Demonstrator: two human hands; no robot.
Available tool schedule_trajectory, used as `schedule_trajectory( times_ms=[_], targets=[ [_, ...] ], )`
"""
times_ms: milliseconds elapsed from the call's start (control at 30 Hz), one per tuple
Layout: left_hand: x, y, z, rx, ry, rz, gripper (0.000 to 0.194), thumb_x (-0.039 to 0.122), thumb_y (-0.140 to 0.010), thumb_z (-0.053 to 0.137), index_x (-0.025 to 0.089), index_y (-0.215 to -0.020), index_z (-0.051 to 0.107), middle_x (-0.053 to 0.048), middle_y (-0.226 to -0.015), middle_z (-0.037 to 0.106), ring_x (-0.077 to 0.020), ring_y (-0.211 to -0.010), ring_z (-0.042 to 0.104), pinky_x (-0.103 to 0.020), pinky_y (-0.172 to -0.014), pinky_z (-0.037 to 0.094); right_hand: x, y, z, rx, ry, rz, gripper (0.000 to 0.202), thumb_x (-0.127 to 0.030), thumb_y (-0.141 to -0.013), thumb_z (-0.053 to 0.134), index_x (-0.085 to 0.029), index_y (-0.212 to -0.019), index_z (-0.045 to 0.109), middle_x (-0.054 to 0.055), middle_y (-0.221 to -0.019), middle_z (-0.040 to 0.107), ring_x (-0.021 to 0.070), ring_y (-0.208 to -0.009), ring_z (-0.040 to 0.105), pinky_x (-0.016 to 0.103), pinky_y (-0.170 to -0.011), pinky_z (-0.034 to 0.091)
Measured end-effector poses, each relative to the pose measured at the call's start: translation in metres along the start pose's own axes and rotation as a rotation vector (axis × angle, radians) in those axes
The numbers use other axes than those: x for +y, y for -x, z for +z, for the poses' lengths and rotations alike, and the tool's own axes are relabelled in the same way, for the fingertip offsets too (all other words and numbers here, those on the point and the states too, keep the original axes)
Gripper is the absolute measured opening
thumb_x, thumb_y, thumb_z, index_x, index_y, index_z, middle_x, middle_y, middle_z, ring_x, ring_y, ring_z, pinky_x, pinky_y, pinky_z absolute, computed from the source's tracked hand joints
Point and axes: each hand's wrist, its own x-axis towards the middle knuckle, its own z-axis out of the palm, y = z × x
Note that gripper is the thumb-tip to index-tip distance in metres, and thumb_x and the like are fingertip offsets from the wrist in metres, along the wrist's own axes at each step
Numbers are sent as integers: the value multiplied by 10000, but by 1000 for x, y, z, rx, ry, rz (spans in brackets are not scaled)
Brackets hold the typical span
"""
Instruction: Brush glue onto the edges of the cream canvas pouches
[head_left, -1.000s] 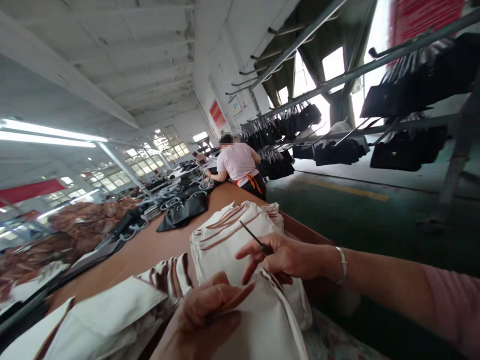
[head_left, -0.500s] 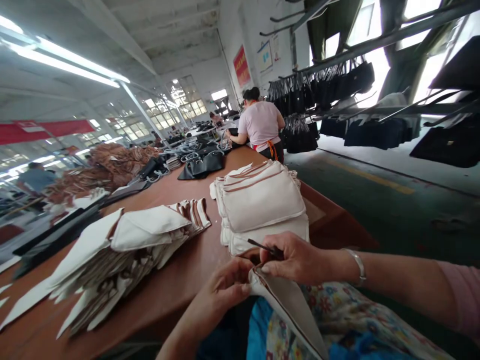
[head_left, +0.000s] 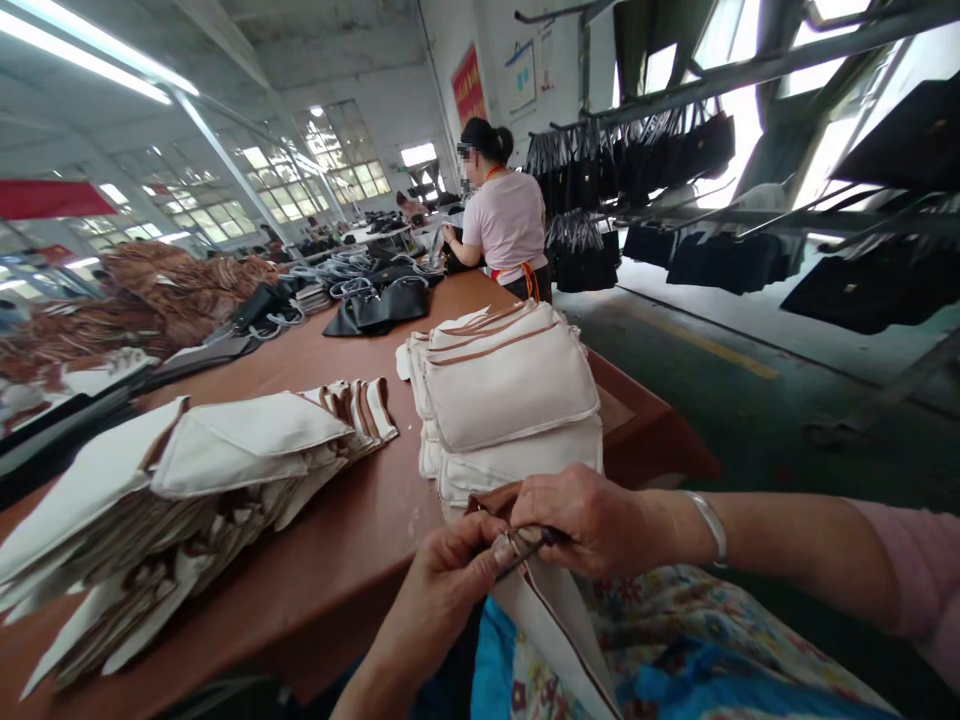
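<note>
At the near edge of the counter (head_left: 337, 560), over our lap, we hold a cream bag piece with brown trim (head_left: 551, 625), its top corner pinched between both hands while the rest hangs down toward the floral apron (head_left: 675, 640). We judge this to be the trimming or picking step at that corner: our right hand (head_left: 592, 520) is closed around a thin dark tool (head_left: 525, 553), its tip laid against the trim, and our left hand (head_left: 450, 570) is curled shut on the fabric edge, thumb and fingertips pressing it taut. The next move calls for a small, controlled stroke of the tool along the seam without nicking the cloth, the left hand keeping tension. Just beyond lie a neat stack of cream bags (head_left: 510, 390) and a fanned pile of pieces (head_left: 225, 450); a co-worker (head_left: 502, 225) stands well apart.
</note>
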Motion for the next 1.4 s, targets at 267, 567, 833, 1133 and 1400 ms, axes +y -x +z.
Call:
schedule_trajectory(
  times_ms=[267, 567, 833, 1133, 1400],
  targets=[
    [-5, -15, 2, 46, -212, -73, 331, 470, -896, 555, 162, -775, 579, 20, -705, 489, -94, -634, 406, -193, -571, 310, 17, -10, -4, -18, -939, 905, 73, -246, -742, 513, -176, -753, 535, -72, -459, 421, 85, -337, 338, 180, -313, 237],
    [4, -31, 5, 79, -219, -36, 291, 423, -868, 576, 166, -730, 569, -5, -751, 539, -135, -721, 453, -216, -638, 352, 22, -16, -19, -39, -809, 794, 306, -283, -631, 811, -120, -755, 584, -36, -630, 552, 61, -554, 446, 155, -500, 351],
    [-15, -40, 1, -4, 120, -129, 232, 365, -873, 585, 153, -779, 571, 5, -709, 511, -103, -638, 409, -214, -592, 320, 30, -12, -18, -42, -934, 949, 187, -225, -647, 673, -138, -800, 609, -52, -531, 523, 61, -391, 378, 162, -355, 253],
    [2, -44, 6, 1, -50, -81, 296, 398, -835, 649, 141, -699, 587, -5, -711, 541, -110, -665, 437, -211, -628, 355, 25, -14, -20, -13, -755, 861, 79, -132, -645, 593, -123, -719, 620, -48, -535, 516, 67, -480, 400, 159, -427, 280],
    [-4, -40, 11, 114, -172, -51, 282, 393, -839, 633, 135, -730, 662, -41, -795, 632, -123, -668, 499, -207, -593, 386, 25, -3, -5, 162, -602, 819, 66, -107, -662, 622, -108, -718, 657, -40, -553, 545, 71, -510, 414, 161, -449, 302]
  ],
)
